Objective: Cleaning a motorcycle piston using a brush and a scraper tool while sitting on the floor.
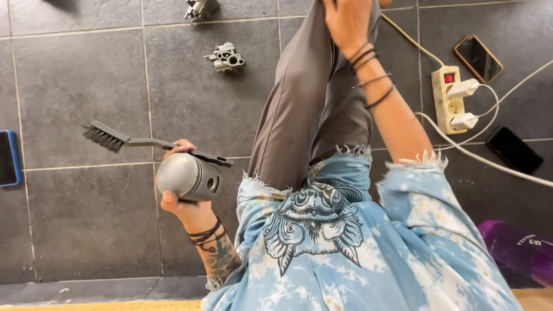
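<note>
Head view looks straight down at a grey tiled floor (pixel 86 219), with the person's grey trouser leg (pixel 305 115) running up the middle and a blue tie-dye shirt (pixel 345 247) filling the lower right. The left hand (pixel 181 196), at centre left of the frame, is clenched around a grey metal piston (pixel 187 175) and a black brush (pixel 132 141) together: the piston sits in the palm with its crown toward the left, and the brush handle lies across its top, bristles pointing to the upper left. The right hand (pixel 345 20), at the top centre, rests on the trouser leg near the knee; its fingers run out of the frame, so whether that grip holds anything cannot be told, though it looks empty.

Two small metal engine parts lie on the floor at upper centre, one (pixel 226 57) below the other (pixel 199 8). A power strip (pixel 446 103) with two white plugs lies at upper right, between two phones (pixel 478 57) (pixel 512 150). A blue-edged device (pixel 8 158) sits at the left edge, and a purple bottle (pixel 518 247) at lower right.
</note>
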